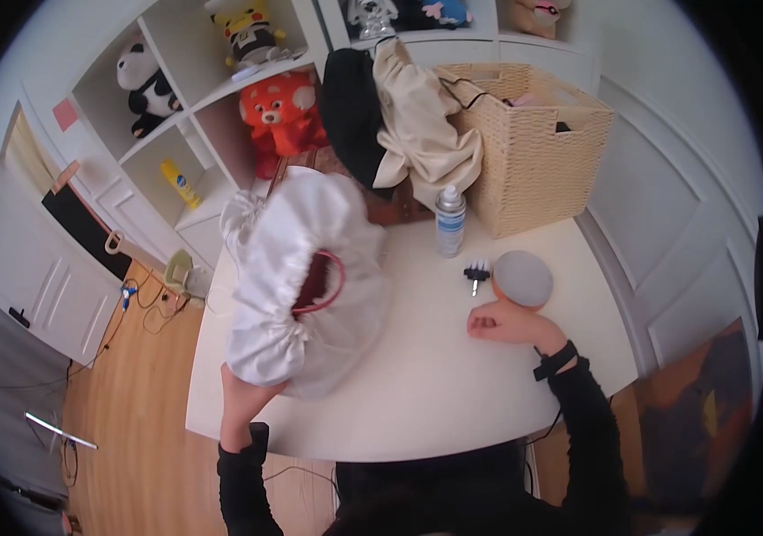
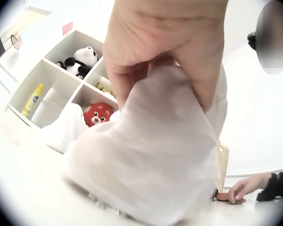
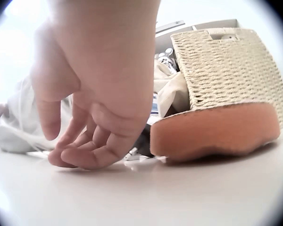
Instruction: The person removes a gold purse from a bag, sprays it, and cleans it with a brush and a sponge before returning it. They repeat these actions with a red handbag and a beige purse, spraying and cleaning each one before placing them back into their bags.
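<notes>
A white satiny drawstring bag (image 1: pixel 310 205) stands on the left part of the table, its gathered mouth facing up and showing a dark red thing with a red rim (image 1: pixel 337 284) inside. My left hand (image 1: pixel 247 399) grips the bag's near lower edge, the cloth (image 2: pixel 146 141) bunched between thumb and fingers in the left wrist view. On the table's right side, my right hand (image 1: pixel 511 323) rests with loosely bent fingers and holds nothing. Close beside it lies a round pad (image 1: pixel 523 277), grey on top with an orange side (image 3: pixel 217 134). A small black bristled attachment with a metal shank (image 1: pixel 476 277) lies just beyond.
Behind these stand a spray can (image 1: pixel 450 223) and a tall woven basket (image 1: pixel 533 170). Cream cloth (image 1: pixel 426 125) and black cloth (image 1: pixel 350 116) hang at the basket's left. White cube shelves (image 1: pixel 189 112) with plush toys line the back. The table's curved near edge (image 1: pixel 381 457) is close to my body.
</notes>
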A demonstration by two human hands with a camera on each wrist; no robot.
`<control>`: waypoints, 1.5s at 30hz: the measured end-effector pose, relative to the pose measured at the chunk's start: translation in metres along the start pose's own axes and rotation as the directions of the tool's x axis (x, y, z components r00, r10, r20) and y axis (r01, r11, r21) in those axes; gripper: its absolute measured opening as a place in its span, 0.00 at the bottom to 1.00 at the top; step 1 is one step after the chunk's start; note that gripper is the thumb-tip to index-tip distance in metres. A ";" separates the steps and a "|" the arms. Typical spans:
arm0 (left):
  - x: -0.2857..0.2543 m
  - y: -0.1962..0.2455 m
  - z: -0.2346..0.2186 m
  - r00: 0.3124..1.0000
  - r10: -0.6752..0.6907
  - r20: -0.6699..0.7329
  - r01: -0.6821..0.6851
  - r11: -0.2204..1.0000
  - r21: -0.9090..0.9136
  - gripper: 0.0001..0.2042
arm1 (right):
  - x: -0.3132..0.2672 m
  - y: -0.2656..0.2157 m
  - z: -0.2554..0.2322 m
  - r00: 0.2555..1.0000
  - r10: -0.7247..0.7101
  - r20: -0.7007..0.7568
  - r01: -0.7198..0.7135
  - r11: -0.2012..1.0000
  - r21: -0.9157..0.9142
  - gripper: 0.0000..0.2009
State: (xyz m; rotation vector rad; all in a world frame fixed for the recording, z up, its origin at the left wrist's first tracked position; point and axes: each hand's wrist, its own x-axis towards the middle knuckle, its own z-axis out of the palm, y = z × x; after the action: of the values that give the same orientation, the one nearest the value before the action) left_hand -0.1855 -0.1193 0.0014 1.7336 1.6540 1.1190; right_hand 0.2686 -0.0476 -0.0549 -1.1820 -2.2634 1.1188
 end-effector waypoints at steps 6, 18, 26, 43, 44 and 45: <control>-0.004 0.000 -0.012 0.930 0.173 0.323 -0.116 0.975 -0.190 0.39 | 0.020 -0.097 -0.024 0.952 -0.251 -0.177 0.243 0.968 -0.066 0.10; 0.114 0.050 -0.001 0.778 0.378 0.501 -0.412 0.910 -0.048 0.39 | 0.049 -0.132 -0.021 0.803 -0.335 -0.492 -0.015 0.815 -0.579 0.32; 0.091 0.123 0.070 0.777 0.550 0.307 -0.629 0.679 0.379 0.28 | 0.061 -0.129 -0.014 0.751 -0.330 -0.572 -0.090 0.807 -0.584 0.30; 0.105 0.103 0.011 0.894 0.439 0.088 -0.448 0.880 0.159 0.18 | 0.036 -0.103 -0.079 0.493 -0.279 -0.824 -0.143 0.909 -0.393 0.14; 0.107 0.095 0.001 0.924 0.382 0.036 -0.383 0.912 0.144 0.18 | 0.033 -0.082 -0.091 0.347 -0.184 -0.919 -0.194 0.945 -0.263 0.14; 0.110 0.087 -0.008 0.947 0.321 -0.017 -0.316 0.940 0.124 0.17 | 0.030 -0.060 -0.100 0.190 -0.084 -0.978 -0.222 0.967 -0.126 0.14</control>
State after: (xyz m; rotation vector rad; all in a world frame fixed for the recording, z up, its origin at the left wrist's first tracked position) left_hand -0.1506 -0.0264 0.1006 2.1282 1.5240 1.2196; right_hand 0.2801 0.0050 0.0529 -1.4678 -1.2331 -0.1226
